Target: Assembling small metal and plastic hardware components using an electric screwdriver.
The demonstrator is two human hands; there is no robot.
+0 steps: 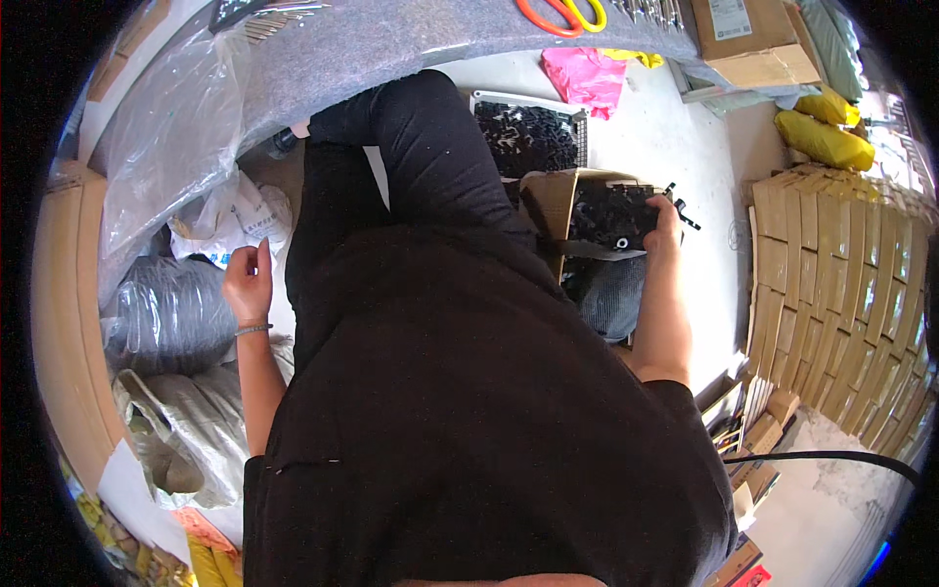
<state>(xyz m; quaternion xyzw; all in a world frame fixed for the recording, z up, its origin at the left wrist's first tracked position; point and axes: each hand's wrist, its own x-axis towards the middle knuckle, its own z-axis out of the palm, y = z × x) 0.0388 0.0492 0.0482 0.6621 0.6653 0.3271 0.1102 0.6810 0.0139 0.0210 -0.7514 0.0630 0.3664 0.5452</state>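
Note:
My right hand (664,227) is at the right side of an open cardboard box (548,201) filled with small black parts (606,210). Its fingers are closed around a black plastic part (689,215), whose narrow end sticks out to the right of the hand; its exact kind is too small to tell. Off to the left, my left hand (248,282) hangs beside a white plastic bag (235,220), its fingers curled in and no object showing in them. A bracelet circles that wrist.
Behind the box stands a white crate (528,137) of black parts. A grey-covered table (391,49) crosses the top, bearing orange-handled scissors (553,18). Stacked cardboard (841,293) rises at right. Wrapped rolls (171,313) and a woven sack (186,430) lie at left.

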